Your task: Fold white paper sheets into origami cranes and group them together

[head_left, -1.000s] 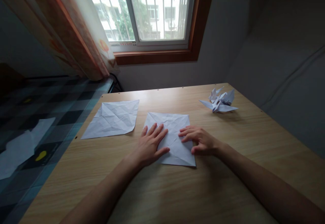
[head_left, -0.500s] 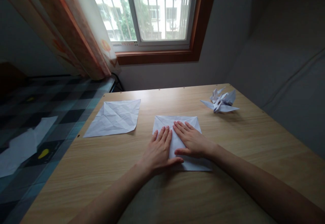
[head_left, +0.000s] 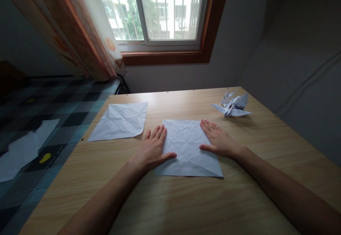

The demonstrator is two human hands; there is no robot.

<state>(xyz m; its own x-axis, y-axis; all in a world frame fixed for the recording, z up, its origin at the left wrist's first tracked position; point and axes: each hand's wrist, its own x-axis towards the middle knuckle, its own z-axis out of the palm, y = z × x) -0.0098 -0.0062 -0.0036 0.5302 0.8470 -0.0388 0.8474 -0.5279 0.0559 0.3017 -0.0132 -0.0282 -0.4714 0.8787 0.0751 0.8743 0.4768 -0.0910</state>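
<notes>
You're in what looks like a home bedroom: a checked cloth covers what seems a bed at left, and a flowered curtain hangs beside the far window.

The pale wooden table bears a creased white sheet towards its far left corner and, near its far right corner, folded paper birds grouped close together. Left of the table spreads a dark checked cloth with a yellow motif; loose white paper lies on it, also left of the table. Beyond the table's far edge are a window, framed in reddish-brown, and an orange-toned curtain. Right of the table stands a grey wall.
</notes>
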